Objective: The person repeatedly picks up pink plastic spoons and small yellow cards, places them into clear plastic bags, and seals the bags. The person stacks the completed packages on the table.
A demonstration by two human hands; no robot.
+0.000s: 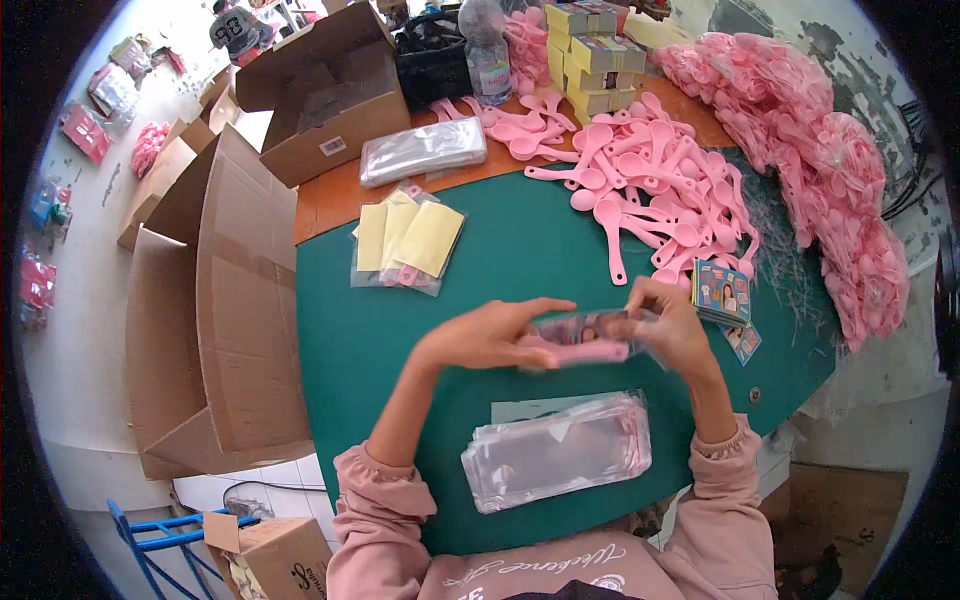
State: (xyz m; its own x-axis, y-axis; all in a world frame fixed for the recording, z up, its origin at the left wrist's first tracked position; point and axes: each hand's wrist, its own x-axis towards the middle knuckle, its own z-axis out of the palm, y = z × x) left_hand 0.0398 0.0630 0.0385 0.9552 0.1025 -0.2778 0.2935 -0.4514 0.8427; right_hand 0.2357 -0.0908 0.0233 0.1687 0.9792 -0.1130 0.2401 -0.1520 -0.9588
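Over the middle of the green table (390, 330), my left hand (480, 335) grips one end of a clear plastic bag holding a pink spoon (580, 352) and a printed card. At the other end, my right hand (672, 325) pinches the plastic; both the bag and these fingers are slightly blurred. Nearer my body lies a stack of clear plastic bags (560, 455). Beyond my right hand rises a heap of loose pink spoons (660, 180), with a stack of printed cards (720, 293) beside it. Several filled bags with yellow card backs (430, 238) lie at the far left of the green surface.
A bundle of clear bags (425, 150) lies toward the back, near an open cardboard box (330, 110). Behind the heap stand stacked card bundles (600, 60) and a plastic bottle (487, 60). Bagged pink spoons (840, 170) line the right. A tall open carton (250, 330) stands left.
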